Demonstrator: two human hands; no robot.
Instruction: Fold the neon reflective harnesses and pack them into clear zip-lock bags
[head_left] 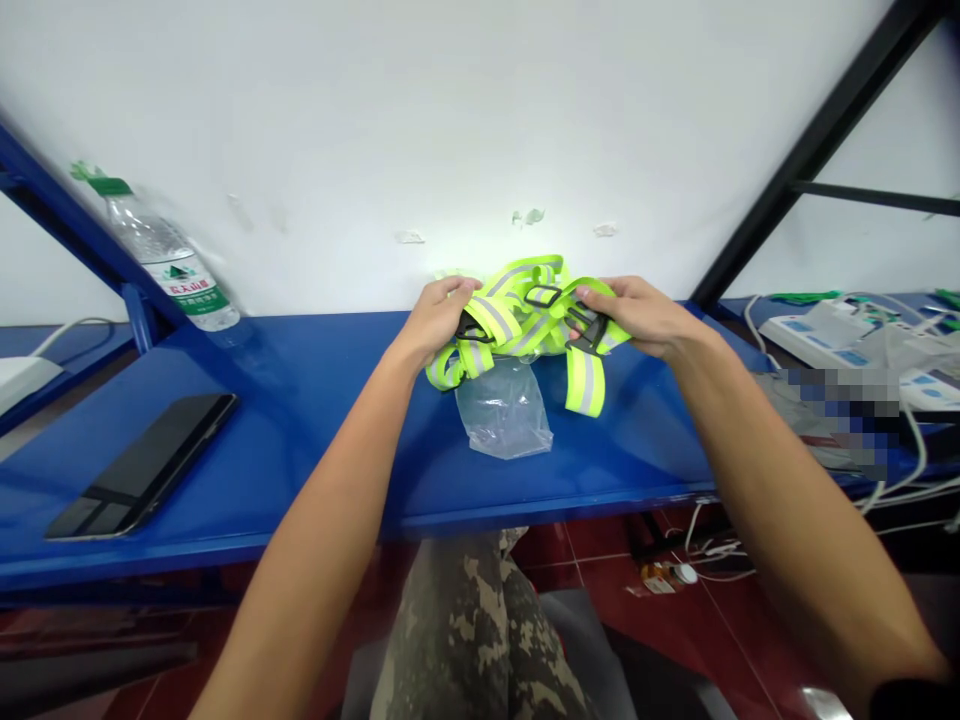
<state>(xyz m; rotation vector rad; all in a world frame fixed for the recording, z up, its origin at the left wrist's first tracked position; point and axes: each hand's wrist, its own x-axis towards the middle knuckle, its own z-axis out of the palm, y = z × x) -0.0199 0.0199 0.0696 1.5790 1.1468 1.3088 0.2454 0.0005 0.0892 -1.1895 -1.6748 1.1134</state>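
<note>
A bundle of fluorescent yellow straps with a grey reflective stripe, a reflective harness (517, 318), is held up over the blue shelf between my hands. My left hand (439, 318) pinches its left side next to a black buckle (471, 328). On the other side, my right hand (634, 312) grips the straps by a larger black buckle (592, 330). One strap end hangs down below the right hand. Under the bundle lies a clear plastic bag (506, 410), its upper part hidden by the straps.
A water bottle (176, 262) leans at the back left of the blue shelf (315, 420). Nearer, a black phone (146, 465) lies flat. White wall stands behind. At right are a dark post (817, 150), power strips (817, 340) and loose cables.
</note>
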